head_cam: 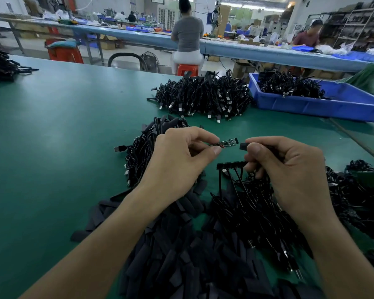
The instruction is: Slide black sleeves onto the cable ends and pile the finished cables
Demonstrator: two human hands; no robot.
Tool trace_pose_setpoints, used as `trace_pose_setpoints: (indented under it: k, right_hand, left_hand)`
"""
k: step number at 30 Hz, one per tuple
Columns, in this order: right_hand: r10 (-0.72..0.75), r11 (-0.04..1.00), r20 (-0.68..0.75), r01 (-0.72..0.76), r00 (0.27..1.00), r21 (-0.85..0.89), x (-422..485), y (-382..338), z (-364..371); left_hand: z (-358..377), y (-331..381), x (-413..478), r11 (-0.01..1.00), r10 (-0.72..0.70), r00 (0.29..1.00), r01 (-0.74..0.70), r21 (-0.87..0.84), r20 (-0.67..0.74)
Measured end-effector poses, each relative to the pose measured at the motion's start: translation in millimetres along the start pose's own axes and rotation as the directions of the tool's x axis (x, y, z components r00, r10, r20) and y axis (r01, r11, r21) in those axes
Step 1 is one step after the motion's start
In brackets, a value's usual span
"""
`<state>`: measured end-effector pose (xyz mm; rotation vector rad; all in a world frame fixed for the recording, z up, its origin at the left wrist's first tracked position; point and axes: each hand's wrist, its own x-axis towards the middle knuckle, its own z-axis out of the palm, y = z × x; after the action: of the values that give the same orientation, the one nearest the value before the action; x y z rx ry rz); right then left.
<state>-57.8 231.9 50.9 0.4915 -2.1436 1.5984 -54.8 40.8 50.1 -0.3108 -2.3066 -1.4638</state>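
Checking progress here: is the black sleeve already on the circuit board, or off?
Off. The circuit board on the cable the left hand pinches is bare, with a gap to the sleeve the right hand holds.

Bright, even light from ceiling strip lights (pixel 262 7) at the far end, slightly blown out. Green table (pixel 52 158) carries a pale, diffuse sheen at left. Shadows beneath the left hand (pixel 177 165) and right hand (pixel 289 173) are soft and faint. Sharpest at centre: cable end (pixel 229 142) and black sleeve (pixel 244 146) read crisply. Sleeve heap (pixel 181 255) near the bottom edge goes smeary, detail lost in black. Wide-angle bends the far bench (pixel 138 37) and blue tray (pixel 311 104). Cable pile (pixel 354 201) at the right edge is blurred.
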Motion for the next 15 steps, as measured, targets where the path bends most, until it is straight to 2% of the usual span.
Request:
trace_pose_setpoints:
  k: [15]
  right_hand:
    - [0.074,0.986,-0.038,-0.068,0.997,0.15,-0.2,6.1,3.0]
  left_hand:
    - [1.0,5.0,-2.8,0.999,0.034,0.999,-0.033,-0.038,0.007]
